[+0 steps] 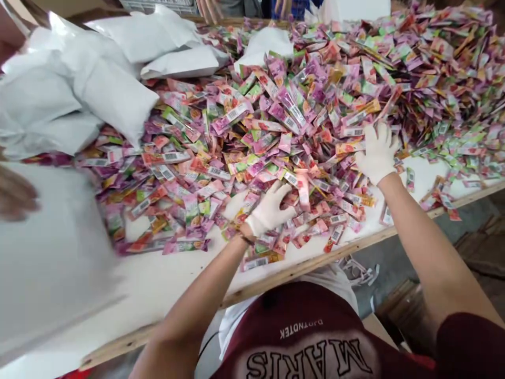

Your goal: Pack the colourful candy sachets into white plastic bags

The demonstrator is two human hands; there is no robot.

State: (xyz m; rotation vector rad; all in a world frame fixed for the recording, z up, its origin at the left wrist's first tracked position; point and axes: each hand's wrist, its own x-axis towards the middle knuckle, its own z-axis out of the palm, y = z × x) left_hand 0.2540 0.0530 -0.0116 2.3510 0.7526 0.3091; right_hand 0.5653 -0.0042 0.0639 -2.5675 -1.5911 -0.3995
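A wide heap of small, colourful printed sachets (260,142), many with barcodes, covers much of the white tabletop (165,276). My left hand (272,210), in a white glove, rests at the front edge of the heap with its thumb apart from its fingers. Some of its fingertips are among the sachets, and I see nothing gripped. Just to its right, a pink sachet (303,189) lies on the others. Farther right, my gloved right hand (377,151) lies palm down on the heap, fingers spread, holding nothing.
Several filled white plastic bags (114,95) lie at the back left. Another person's hand (16,195) is at the left edge, over a blurred white sheet-like surface (51,263). Across the table are another person's hands (209,9). A wooden edge (272,279) runs along the front.
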